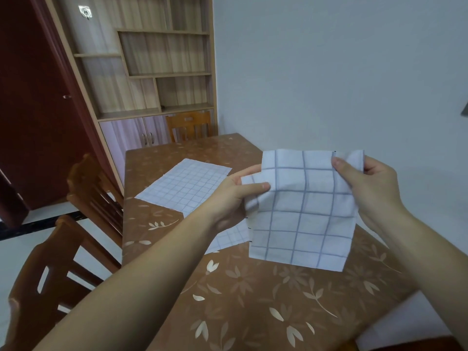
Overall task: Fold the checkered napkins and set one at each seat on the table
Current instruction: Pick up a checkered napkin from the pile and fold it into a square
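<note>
Head camera: I saw my left hand (233,198) and right hand (369,191) pinching the held napkin (304,216) by its upper edge above the table (253,300); a second napkin (184,183) lay flat beyond the left hand.

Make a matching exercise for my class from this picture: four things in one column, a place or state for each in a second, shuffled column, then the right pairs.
Column A
1. held napkin
2. far napkin
3. far chair
4. door

Column B
a. stands at the far end of the table, in front of the cabinet
b. up in the air, pinched by the left hand and right hand
c. dark red, at the left edge of the picture
d. lies flat on the table

Pairs: 1-b, 2-d, 3-a, 4-c
</note>
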Demonstrator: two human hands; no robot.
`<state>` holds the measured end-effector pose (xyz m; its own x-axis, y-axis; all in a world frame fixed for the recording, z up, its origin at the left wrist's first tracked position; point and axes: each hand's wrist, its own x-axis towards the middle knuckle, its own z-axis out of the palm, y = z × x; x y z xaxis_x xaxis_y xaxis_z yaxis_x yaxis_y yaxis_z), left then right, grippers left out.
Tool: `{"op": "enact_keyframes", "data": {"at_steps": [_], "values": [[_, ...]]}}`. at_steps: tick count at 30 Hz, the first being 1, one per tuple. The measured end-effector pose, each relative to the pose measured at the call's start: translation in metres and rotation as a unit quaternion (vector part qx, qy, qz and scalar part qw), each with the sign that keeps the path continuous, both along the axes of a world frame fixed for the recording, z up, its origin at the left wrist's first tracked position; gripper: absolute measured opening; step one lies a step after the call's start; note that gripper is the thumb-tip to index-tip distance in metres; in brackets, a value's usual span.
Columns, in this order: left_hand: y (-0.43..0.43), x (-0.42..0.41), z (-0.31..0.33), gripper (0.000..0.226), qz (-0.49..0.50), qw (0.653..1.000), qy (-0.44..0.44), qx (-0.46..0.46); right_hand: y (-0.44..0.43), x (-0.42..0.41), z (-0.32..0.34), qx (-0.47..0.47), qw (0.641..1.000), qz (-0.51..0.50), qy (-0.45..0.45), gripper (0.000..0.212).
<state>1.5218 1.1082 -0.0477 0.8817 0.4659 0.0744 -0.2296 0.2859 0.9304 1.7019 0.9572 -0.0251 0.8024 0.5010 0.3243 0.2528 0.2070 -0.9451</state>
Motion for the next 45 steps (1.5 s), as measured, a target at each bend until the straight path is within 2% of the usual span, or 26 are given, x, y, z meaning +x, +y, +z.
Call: {"op": "enact_keyframes", "data": {"at_steps": [5,9,11,16,19,22,24,27,28,31,32,35,38,41,45], "values": [[0.002,0.002,-0.011,0.022,0.000,1.000,0.018,-0.026,-0.004,0.005,0.002,0.034,0.998,-0.009,0.054,0.013],[0.000,0.006,-0.016,0.019,0.040,0.998,0.045,0.014,-0.011,0.010,0.001,0.022,0.998,0.007,0.049,0.011],[-0.001,0.008,-0.015,0.015,0.071,0.996,0.039,0.031,-0.017,0.015,-0.001,0.009,1.000,0.010,0.019,0.012],[-0.002,0.015,-0.008,0.009,0.174,0.978,0.062,0.094,-0.032,0.019,-0.003,-0.035,0.988,-0.028,-0.145,0.015],[-0.004,0.019,-0.003,0.008,0.189,0.975,0.048,0.108,-0.037,0.020,-0.004,-0.042,0.986,-0.021,-0.163,0.021],[-0.002,0.021,-0.001,0.011,0.201,0.974,0.037,0.102,-0.044,0.023,-0.003,-0.057,0.981,0.034,-0.182,0.032],[-0.002,0.021,-0.001,0.013,0.196,0.975,0.031,0.105,-0.048,0.024,-0.001,-0.072,0.980,0.106,-0.149,0.031],[-0.005,0.023,0.000,0.015,0.159,0.980,0.022,0.114,-0.045,0.027,-0.002,-0.109,0.971,0.198,-0.076,0.007],[-0.006,0.024,0.001,0.015,0.142,0.983,0.015,0.113,-0.044,0.029,-0.005,-0.114,0.969,0.210,-0.063,0.013],[-0.010,0.026,0.002,0.017,0.105,0.990,0.003,0.097,-0.037,0.029,-0.013,-0.079,0.973,0.215,0.008,0.056],[-0.012,0.027,0.003,0.017,0.102,0.991,0.003,0.089,-0.035,0.028,-0.016,-0.066,0.974,0.215,0.024,0.056],[-0.013,0.025,0.004,0.016,0.109,0.992,-0.005,0.069,-0.032,0.015,-0.013,-0.051,0.979,0.195,0.036,0.011],[-0.011,0.023,0.005,0.017,0.122,0.991,-0.009,0.050,-0.028,0.013,-0.012,-0.038,0.988,0.142,0.050,0.011],[-0.013,0.020,0.005,0.019,0.138,0.987,0.002,0.080,-0.025,0.009,-0.008,-0.043,0.993,0.102,0.039,0.008],[-0.016,0.018,0.003,0.039,0.156,0.979,-0.001,0.134,-0.023,0.005,-0.003,-0.043,0.998,0.032,0.016,0.007]]}}
